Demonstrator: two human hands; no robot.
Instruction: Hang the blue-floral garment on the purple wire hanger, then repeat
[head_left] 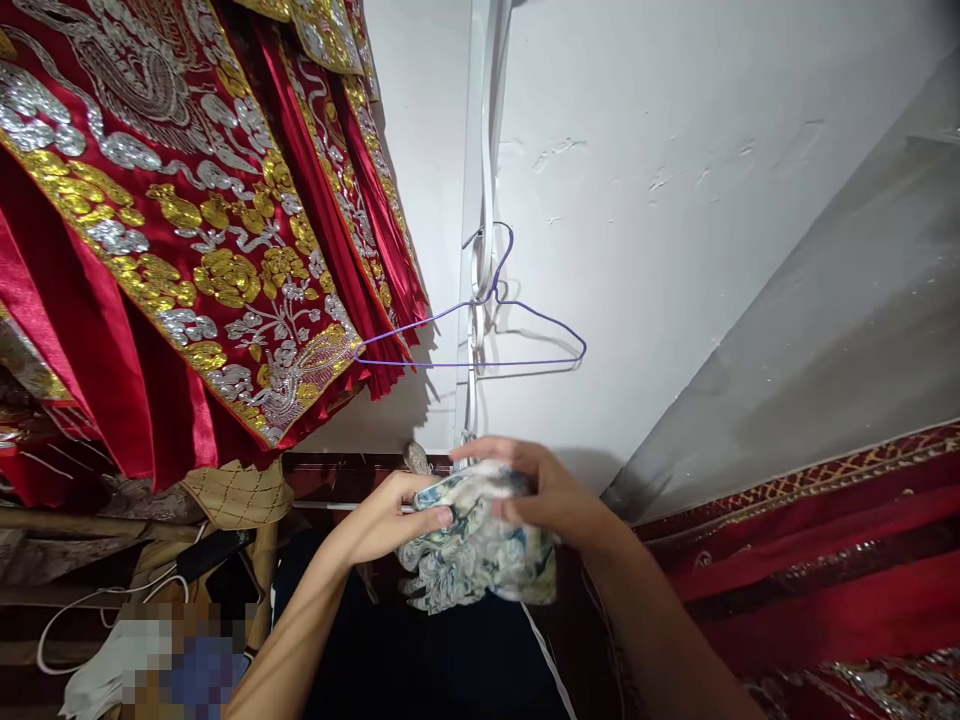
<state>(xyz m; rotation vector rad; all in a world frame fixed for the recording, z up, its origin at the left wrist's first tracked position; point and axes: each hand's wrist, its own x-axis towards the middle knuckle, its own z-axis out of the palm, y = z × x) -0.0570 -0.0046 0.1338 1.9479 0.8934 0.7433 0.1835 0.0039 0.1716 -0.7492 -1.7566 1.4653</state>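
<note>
Patterned cloth [480, 550] (bunched, no clear axis), left hand [386, 520], right hand [551, 495] gripping.

We see the right hand [551, 490] blurred, its fingertips lost in the cloth [480, 545] that also covers the left hand's [386, 520] fingertips. Both forearms run off the bottom edge. The red robe [180, 230] is cut by the top and left edges. At lower left a pixelated patch [180, 660] hides what lies there.
</note>
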